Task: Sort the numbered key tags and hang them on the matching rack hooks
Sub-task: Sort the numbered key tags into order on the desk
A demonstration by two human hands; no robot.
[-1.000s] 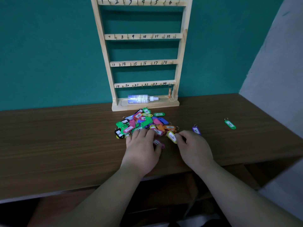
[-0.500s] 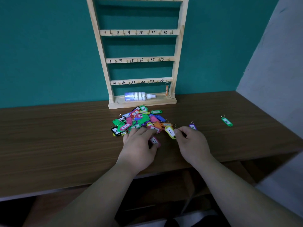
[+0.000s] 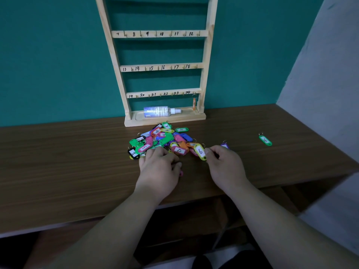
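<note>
Yellow oval plastic tag (image 3: pixel 200 152), right hand (image 3: pixel 226 166) pinching

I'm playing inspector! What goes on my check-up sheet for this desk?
Surface: brown wooden table, with tags lying near its middle and right.
Job's things: wooden rack with numbered hooks stands at the back. An orange tag hangs on hook 24. A pile of tags lies in front of the rack. A green tag and a purple tag lie apart to the right.
Clutter: a bottle lies in the rack's base tray.
Grippers: the left hand rests its fingers on the pile's edge. The right hand pinches a yellow tag.
Cables: nothing seen.
Surroundings: teal wall behind, grey wall on the right.
</note>
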